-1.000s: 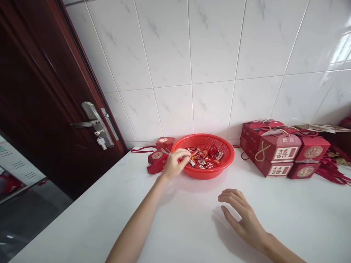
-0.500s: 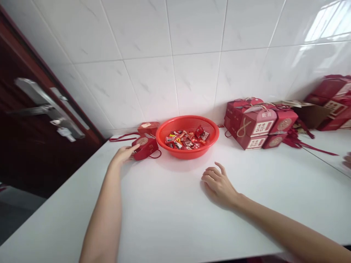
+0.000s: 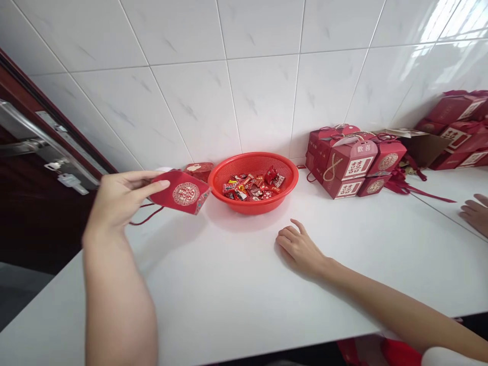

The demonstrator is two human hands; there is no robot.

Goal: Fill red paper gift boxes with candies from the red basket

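Observation:
Between its thumb and fingers, my left hand pinches a red candy box with a round gold double-happiness print, raised above the table and tilted. A dark red cord hangs below it. Behind, a second red box lies by the wall, partly hidden. A red plastic basket beside it holds several wrapped candies. On the white table in front of the basket rests my right hand, loosely curled with fingers apart and nothing in it.
Stacked red double-happiness boxes stand against the tiled wall, right of the basket. Red ribbons and an open cardboard box lie beyond, with more red boxes. Another person's hand is at the right edge. A door handle is at left.
My left hand has lifted the candy box off the table, bringing it up, left and closer to me. My right hand stays resting in place. The other person's hand shows more.

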